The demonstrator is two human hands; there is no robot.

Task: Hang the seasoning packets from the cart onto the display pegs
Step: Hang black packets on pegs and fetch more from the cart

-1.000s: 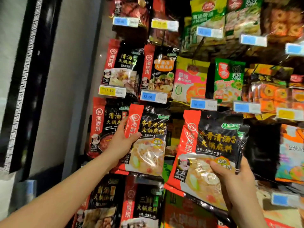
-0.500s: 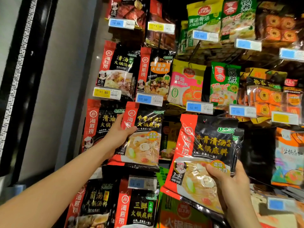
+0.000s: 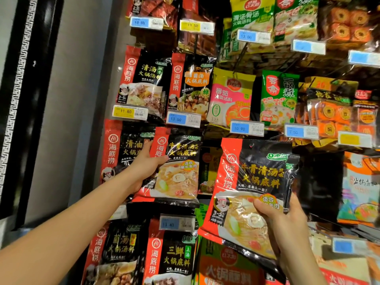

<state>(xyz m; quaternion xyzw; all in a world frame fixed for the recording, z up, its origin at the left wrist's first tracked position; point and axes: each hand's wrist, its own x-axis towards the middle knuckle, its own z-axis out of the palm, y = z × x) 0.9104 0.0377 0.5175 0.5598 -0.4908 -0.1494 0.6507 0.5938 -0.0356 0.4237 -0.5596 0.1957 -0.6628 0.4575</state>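
At centre frame the left hand (image 3: 145, 168) grips the left edge of a red-and-black seasoning packet (image 3: 176, 165) on the display, while at lower right the right hand (image 3: 281, 221) holds another packet (image 3: 253, 182) tilted before the rack.

At 3 o'clock of the tilted packet (image 3: 257, 173) in my right grip (image 3: 287, 227) I see a dark gap (image 3: 320, 182) with room to pass. At 9 o'clock the second packet (image 3: 181, 161), held in my left grip (image 3: 144, 165), crowds close. Price tags (image 3: 246, 128) jut out at 12 o'clock; more packets (image 3: 224, 270) fill 6 o'clock.
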